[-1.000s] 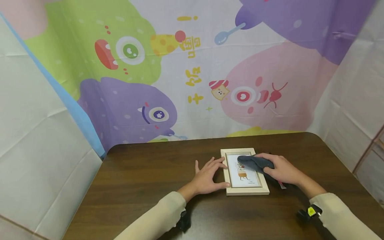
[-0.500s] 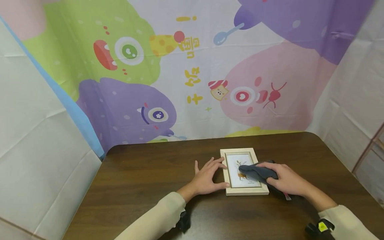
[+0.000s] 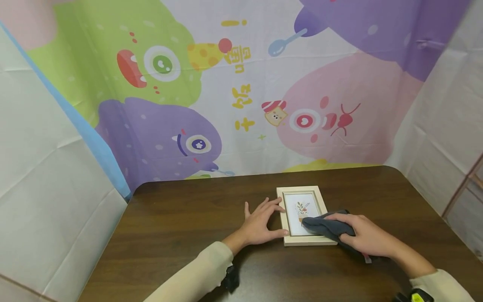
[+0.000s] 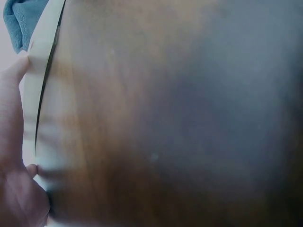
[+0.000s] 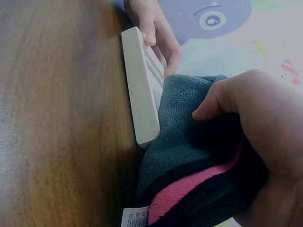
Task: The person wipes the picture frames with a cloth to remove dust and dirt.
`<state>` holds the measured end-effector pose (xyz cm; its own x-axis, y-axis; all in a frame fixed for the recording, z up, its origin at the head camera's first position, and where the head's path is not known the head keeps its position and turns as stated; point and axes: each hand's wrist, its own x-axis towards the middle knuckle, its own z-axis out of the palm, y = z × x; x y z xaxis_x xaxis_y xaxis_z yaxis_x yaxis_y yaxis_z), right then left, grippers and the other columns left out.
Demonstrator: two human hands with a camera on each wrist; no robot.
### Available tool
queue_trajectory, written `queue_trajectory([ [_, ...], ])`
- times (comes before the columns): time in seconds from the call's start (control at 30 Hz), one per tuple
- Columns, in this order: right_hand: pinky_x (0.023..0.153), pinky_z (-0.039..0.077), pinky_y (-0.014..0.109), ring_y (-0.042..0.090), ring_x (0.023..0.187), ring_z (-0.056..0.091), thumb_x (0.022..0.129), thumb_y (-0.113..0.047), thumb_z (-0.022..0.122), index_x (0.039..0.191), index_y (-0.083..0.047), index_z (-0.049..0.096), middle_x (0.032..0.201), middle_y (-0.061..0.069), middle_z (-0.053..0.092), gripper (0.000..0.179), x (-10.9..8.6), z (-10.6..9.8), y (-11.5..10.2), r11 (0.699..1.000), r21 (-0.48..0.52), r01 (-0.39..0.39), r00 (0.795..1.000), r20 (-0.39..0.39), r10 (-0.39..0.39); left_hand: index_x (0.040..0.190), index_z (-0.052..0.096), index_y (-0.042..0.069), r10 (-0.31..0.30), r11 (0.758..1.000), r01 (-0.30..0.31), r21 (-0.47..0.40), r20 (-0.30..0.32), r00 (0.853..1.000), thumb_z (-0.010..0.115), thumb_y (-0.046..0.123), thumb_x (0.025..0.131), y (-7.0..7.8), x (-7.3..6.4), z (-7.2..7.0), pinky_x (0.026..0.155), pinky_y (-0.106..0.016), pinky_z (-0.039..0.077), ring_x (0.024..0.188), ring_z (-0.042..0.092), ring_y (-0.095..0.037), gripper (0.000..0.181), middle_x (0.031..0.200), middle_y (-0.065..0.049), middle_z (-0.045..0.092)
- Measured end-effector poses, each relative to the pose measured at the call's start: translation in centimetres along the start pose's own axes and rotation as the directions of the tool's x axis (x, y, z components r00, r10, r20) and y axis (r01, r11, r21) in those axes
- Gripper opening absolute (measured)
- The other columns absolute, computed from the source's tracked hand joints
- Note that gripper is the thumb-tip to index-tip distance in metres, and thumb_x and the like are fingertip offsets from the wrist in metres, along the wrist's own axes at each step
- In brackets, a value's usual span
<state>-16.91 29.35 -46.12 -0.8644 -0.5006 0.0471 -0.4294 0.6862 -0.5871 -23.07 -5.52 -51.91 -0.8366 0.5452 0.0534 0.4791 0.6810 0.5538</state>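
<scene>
While the left hand (image 3: 260,224) lies with fingers spread, fingertips and thumb touching the near left side of a cream picture frame (image 3: 296,216), the right hand (image 3: 367,237) grips a bunched dark grey-blue cloth (image 3: 326,226). Cloth: lying over the frame's lower right part, its tip at the printed flowerpot (image 3: 301,218); pink strip (image 5: 182,191) and white label (image 5: 135,217) attached. Frame: flat on a brown wood-grain table (image 3: 181,235), slightly right of middle. Behind, facing me: one backdrop (image 3: 241,155), cartoon monsters, printed sideways. Sleeves (image 3: 200,268): two, pale beige.
</scene>
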Motion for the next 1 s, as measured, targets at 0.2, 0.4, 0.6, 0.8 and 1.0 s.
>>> queue_trajectory([
  [0.2, 0.081, 0.051, 0.024, 0.013, 0.098, 0.066, 0.094, -0.005, 0.078, 0.146, -0.017, 0.071, 0.139, 0.017, 0.078, 0.054, 0.0, 0.2, 0.0, 1.000, -0.011, -0.007, 1.000, -0.011, 0.007, 0.150, 0.062, 0.033, 0.002, 1.000, -0.002, 0.005, -0.003, 1.000, 0.076, 0.067, 0.097, 0.0, 0.0, 0.0, 0.129, -0.093, -0.001, 0.176, 0.031, -0.030, 0.064, 0.187, 0.013, 0.034],
  [0.4, 0.080, 0.052, 0.025, 0.012, 0.099, 0.066, 0.091, -0.004, 0.079, 0.143, -0.020, 0.074, 0.133, 0.011, 0.080, 0.055, 0.2, 0.2, 0.2, 0.999, -0.041, 0.017, 0.999, -0.040, -0.019, 0.149, 0.063, 0.032, 0.004, 1.000, -0.004, 0.006, -0.006, 1.000, 0.077, 0.067, 0.097, 0.0, -0.1, 0.0, 0.128, -0.093, 0.000, 0.176, 0.032, -0.032, 0.064, 0.186, 0.012, 0.035],
  [0.6, 0.081, 0.051, 0.025, 0.010, 0.099, 0.067, 0.090, -0.003, 0.080, 0.141, -0.018, 0.075, 0.127, 0.009, 0.082, 0.054, 0.7, 0.1, 0.4, 0.998, -0.055, 0.041, 0.997, -0.057, -0.044, 0.149, 0.062, 0.032, 0.001, 1.000, -0.001, 0.005, -0.004, 1.000, 0.076, 0.066, 0.098, 0.0, 0.0, 0.0, 0.129, -0.093, 0.000, 0.176, 0.032, -0.032, 0.064, 0.187, 0.011, 0.034],
  [0.8, 0.078, 0.048, 0.025, 0.010, 0.093, 0.062, 0.091, -0.002, 0.077, 0.142, -0.015, 0.074, 0.125, 0.010, 0.082, 0.052, 1.4, -0.1, 0.5, 0.999, -0.032, 0.034, 0.998, -0.053, -0.036, 0.150, 0.062, 0.031, 0.003, 1.000, -0.003, -0.008, 0.000, 1.000, 0.076, 0.066, 0.098, 0.1, -0.1, -0.2, 0.129, -0.092, -0.001, 0.176, 0.031, -0.031, 0.064, 0.187, 0.010, 0.035],
  [1.0, 0.078, 0.048, 0.027, 0.013, 0.093, 0.062, 0.091, -0.002, 0.078, 0.141, -0.015, 0.075, 0.124, 0.012, 0.082, 0.052, 2.4, -0.3, 0.7, 0.999, -0.045, 0.023, 0.997, -0.070, -0.026, 0.149, 0.063, 0.031, 0.009, 1.000, -0.009, -0.009, -0.003, 1.000, 0.077, 0.065, 0.097, 0.3, -0.2, -0.4, 0.128, -0.093, 0.000, 0.176, 0.031, -0.032, 0.064, 0.187, 0.009, 0.035],
])
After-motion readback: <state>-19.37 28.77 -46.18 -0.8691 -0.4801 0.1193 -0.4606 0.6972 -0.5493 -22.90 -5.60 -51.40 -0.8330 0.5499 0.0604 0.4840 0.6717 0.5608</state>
